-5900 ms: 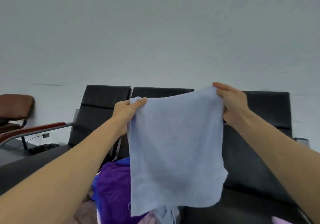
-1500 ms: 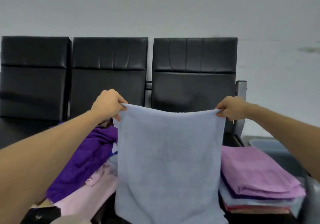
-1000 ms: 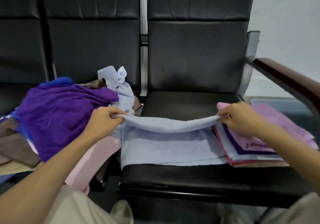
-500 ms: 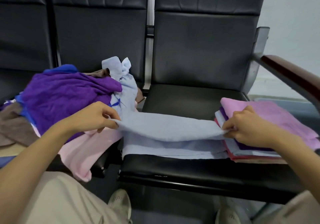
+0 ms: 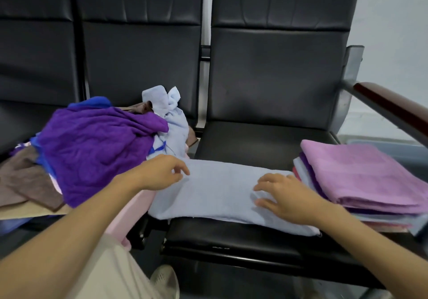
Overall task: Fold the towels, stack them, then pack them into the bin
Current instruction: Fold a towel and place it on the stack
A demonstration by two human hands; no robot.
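So, roughly midway by the look of it: a light blue towel (image 5: 220, 194) is laid as a long folded strip across the front of the black seat (image 5: 254, 136), not yet folded small. The right hand (image 5: 287, 197) is pressed flat on its right end, fingers spread. The left hand (image 5: 159, 173) is held loose at the left end, nothing gripped. A stack of folded towels (image 5: 361, 178) is crowded against the strip's right end. A pile of unfolded towels (image 5: 92, 150) on the next seat is left to do — packing too. What may be the bin (image 5: 393, 146) is glimpsed behind the stack.
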